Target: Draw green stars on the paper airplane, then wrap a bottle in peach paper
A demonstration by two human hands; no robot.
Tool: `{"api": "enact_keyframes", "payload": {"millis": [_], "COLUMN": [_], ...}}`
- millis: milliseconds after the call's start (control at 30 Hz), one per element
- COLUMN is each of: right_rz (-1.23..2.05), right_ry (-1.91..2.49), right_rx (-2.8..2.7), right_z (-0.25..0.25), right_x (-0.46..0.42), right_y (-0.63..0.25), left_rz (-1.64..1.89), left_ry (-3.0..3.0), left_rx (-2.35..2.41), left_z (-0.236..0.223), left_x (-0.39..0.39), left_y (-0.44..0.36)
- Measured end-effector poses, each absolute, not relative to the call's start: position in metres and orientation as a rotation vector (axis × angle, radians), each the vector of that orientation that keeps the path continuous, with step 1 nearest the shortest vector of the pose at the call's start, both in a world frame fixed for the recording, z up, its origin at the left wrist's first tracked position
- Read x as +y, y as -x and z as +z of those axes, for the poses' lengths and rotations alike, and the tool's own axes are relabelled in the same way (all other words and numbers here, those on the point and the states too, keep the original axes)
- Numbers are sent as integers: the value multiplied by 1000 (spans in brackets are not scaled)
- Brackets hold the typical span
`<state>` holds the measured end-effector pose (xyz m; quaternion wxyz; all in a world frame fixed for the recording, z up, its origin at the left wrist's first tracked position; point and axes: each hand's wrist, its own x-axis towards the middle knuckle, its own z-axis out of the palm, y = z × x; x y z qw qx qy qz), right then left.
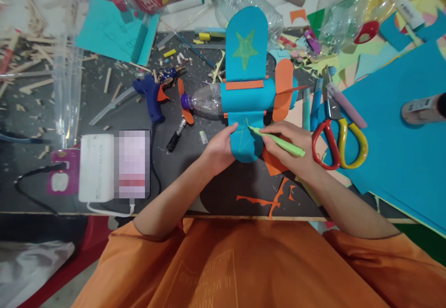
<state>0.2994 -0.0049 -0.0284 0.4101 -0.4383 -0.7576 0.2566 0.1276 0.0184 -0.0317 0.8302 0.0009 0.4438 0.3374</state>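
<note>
A toy airplane (pixel 245 98) lies before me, built from a clear plastic bottle wrapped in blue paper. It has a purple cap (pixel 187 101), an orange propeller (pixel 180 87) and orange tail pieces (pixel 284 87). The far wing (pixel 256 24) carries a filled-in green star (pixel 245 49). On the near wing (pixel 246 152) is a thin green star outline. My left hand (pixel 219 150) grips this wing's left edge, thumb on top, other fingers hidden beneath. Pinched in my right hand (pixel 291 150) is a light green marker (pixel 284 145), its tip at the outline.
Red-and-yellow-handled scissors (pixel 335 136) lie right of my right hand, beside large blue sheets (pixel 393 159). A blue glue gun (pixel 151 94) rests left of the propeller. Nearby are a phone (pixel 132 164) and white power bank (pixel 96 167). Orange scraps (pixel 258 200) lie near the table edge.
</note>
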Motion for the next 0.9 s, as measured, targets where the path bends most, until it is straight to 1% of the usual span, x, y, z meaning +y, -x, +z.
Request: {"api": "enact_keyframes", "payload": {"millis": [433,900], "right_rz": [647,718], "right_ry": [1057,1071], "right_rx": [-1940,-1964], "right_z": [-29,-29], "right_x": [-4,-5], "right_y": [-303,-304], "left_rz": [719,754], "left_ry": [-49,-24], "left_rx": [899,895], "left_z": [-36,-40], "left_x": [17,17], "left_y": [-126,-125]}}
